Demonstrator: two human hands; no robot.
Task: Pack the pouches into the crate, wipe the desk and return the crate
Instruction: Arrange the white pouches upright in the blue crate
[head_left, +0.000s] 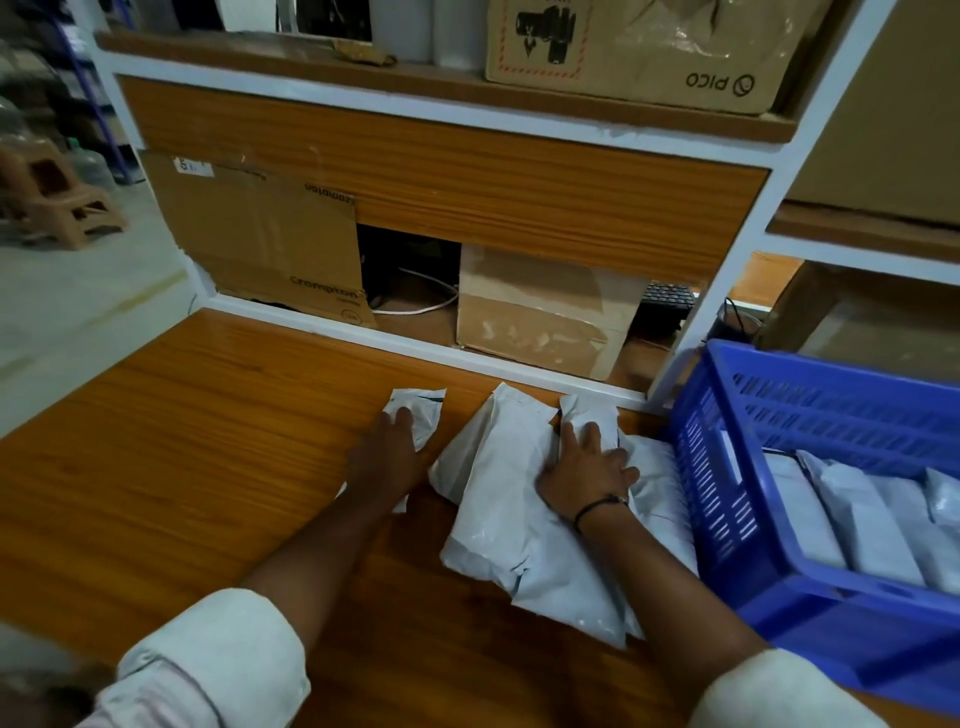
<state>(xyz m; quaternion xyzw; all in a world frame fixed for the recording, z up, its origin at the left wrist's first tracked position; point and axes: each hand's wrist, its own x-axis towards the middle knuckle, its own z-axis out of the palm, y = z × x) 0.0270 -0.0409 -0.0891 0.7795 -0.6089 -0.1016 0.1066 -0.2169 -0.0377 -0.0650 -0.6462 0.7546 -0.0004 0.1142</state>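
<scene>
Several white plastic pouches lie on the wooden desk (182, 441). My left hand (387, 452) rests flat on a small pouch (423, 408) at the desk's far edge, fingers spread. My right hand (587, 467) presses down on another small pouch (589, 410) that sits on top of a big pouch (514, 514). A blue plastic crate (727, 467) stands at the right on the desk, touching the pile. It holds several white pouches (862, 519) stood side by side.
Behind the desk is a wooden shelf unit with cardboard boxes (540, 306) and cables in the low opening. A PICO carton (639, 52) sits on the upper shelf. Plastic stools (57, 202) stand on the floor at the far left.
</scene>
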